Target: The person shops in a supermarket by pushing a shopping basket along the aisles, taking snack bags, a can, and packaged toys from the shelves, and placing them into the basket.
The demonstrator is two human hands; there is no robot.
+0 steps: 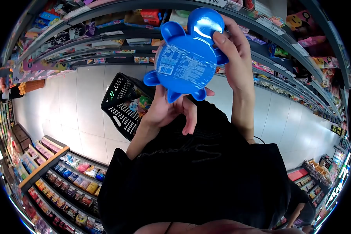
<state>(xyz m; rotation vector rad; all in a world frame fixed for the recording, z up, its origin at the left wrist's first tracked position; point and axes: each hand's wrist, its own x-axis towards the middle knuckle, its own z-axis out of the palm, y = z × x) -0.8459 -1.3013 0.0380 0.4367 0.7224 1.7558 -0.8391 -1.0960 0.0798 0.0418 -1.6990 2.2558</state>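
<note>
A blue plastic turtle-shaped container (187,64) is held up in front of me, its flat underside with a printed label and barcode facing me. My right hand (236,50) grips it at the upper right, thumb on the near face beside the rounded head and fingers wrapped behind. From below, my left hand (169,111) supports its lower edge near the small feet. Some left fingers curl down free of it, while others are partly hidden behind the container.
A black perforated shopping basket (123,105) with colourful packages in it stands on the tiled floor (87,101), left of my body. Stocked shelves (117,35) curve across the top. Rows of packets (66,187) fill a shelf at lower left. Another person's arm (296,214) shows at lower right.
</note>
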